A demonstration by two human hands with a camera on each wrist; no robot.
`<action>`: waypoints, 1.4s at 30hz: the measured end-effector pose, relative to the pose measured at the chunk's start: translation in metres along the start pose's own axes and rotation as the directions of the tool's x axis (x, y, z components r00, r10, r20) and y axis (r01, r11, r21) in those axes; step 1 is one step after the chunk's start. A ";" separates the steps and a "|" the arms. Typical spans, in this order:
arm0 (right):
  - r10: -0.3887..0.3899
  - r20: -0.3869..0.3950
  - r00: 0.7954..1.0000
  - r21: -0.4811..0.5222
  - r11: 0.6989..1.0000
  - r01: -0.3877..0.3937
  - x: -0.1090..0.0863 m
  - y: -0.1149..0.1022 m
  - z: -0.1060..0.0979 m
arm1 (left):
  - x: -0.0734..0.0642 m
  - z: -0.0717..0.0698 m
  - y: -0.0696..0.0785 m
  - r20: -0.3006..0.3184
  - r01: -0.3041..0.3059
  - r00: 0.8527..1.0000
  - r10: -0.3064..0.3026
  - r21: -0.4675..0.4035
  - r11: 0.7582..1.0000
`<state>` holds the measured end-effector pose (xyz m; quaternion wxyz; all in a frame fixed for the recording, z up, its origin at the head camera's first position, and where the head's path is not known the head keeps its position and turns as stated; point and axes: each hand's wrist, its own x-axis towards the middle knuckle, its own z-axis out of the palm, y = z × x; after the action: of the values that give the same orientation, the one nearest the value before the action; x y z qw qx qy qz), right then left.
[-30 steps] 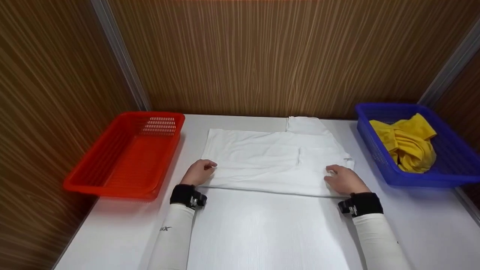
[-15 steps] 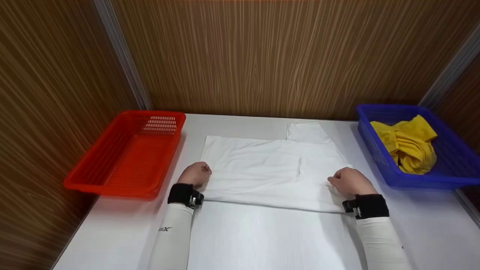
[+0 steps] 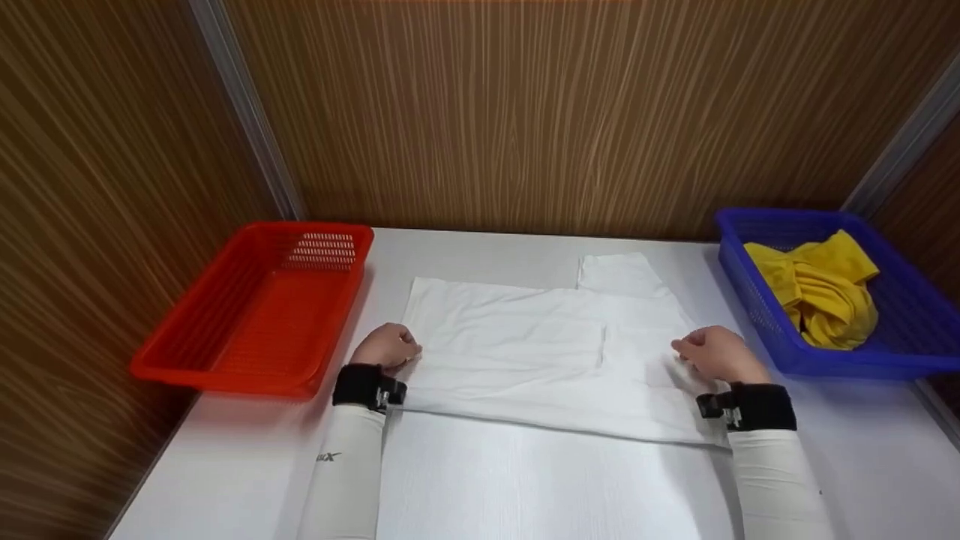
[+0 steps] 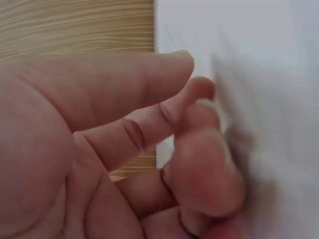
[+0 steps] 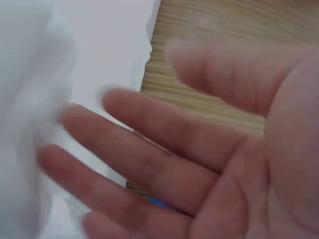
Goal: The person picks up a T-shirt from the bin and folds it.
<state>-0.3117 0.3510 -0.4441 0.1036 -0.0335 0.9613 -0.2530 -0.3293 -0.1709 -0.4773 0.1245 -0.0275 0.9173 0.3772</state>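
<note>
A white T-shirt [image 3: 517,352] lies folded on the table, with one sleeve [image 3: 619,275] sticking out at its far right. At the shirt's left edge is my left hand [image 3: 386,346]. Its fingers [image 4: 204,169] curl loosely against or close to the fabric in the left wrist view, and no cloth shows between thumb and fingers. Over the right end of the shirt is my right hand [image 3: 720,354]. The right wrist view shows its fingers [image 5: 149,162] spread and nearly straight, thumb apart, with nothing held; whether they touch the cloth cannot be told.
On the left stands a red plastic basket [image 3: 259,381] with nothing in it. A blue basket [image 3: 847,364] on the right holds a bunched yellow cloth [image 3: 821,292]. Wood-grain panels [image 3: 510,120] close off the table's back and sides.
The T-shirt has slid toward me and its near edge sits lower in the head view. My right hand has shifted to the right, and my left hand slightly to the left.
</note>
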 end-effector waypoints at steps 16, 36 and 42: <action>0.184 -0.096 0.978 0.224 0.961 -0.159 0.101 0.029 -0.009 | 0.082 0.004 0.022 -0.315 0.097 0.933 -0.171 -0.237 0.967; 0.241 -0.357 0.903 0.423 0.903 -0.074 0.110 0.019 0.001 | 0.104 0.006 0.035 -0.491 -0.143 0.865 -0.103 -0.439 0.887; 0.276 -0.357 0.892 0.566 0.824 -0.029 0.096 0.023 -0.017 | 0.093 -0.010 0.043 -0.552 -0.242 0.832 -0.057 -0.454 0.858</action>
<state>-0.4097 0.3678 -0.4585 -0.0823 0.1322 0.8471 -0.5080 -0.4272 -0.1432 -0.4641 -0.1736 -0.1195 0.7825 0.5860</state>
